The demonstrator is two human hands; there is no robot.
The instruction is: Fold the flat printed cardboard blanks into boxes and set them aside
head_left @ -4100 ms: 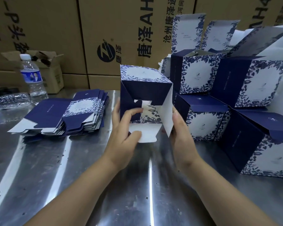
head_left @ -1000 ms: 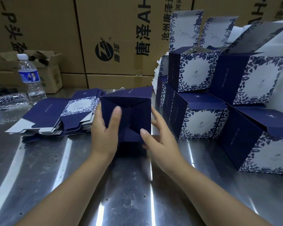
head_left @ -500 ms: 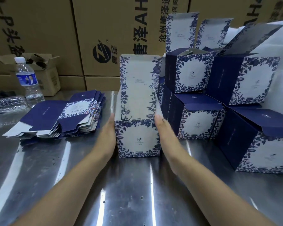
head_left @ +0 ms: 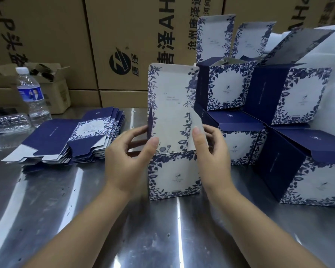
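The box [head_left: 174, 176] stands upright on the steel table [head_left: 66, 219], straight ahead and between the two hands. Its front face is white with a blue leaf border, and its top is open. The tall lid flap [head_left: 172, 93] rises at the back, white inside with the same blue foliage down its edges. The left hand [head_left: 128, 157] pinches the left side flap [head_left: 150, 120] between thumb and curled fingers. The right hand [head_left: 211, 157] does likewise with the right side flap [head_left: 196, 118], thumb on its inner white face.

Just beside the box on the right, finished boxes [head_left: 226, 88] are stacked two high, lids raised or folded over in navy; they crowd that side closely. To the left lies the stack of flat blanks [head_left: 70, 140], fanned slightly, near the left hand but apart from it. Beyond it stand a water bottle [head_left: 32, 95] and a small open carton [head_left: 54, 88]. Large brown cartons [head_left: 133, 45] wall off the back.
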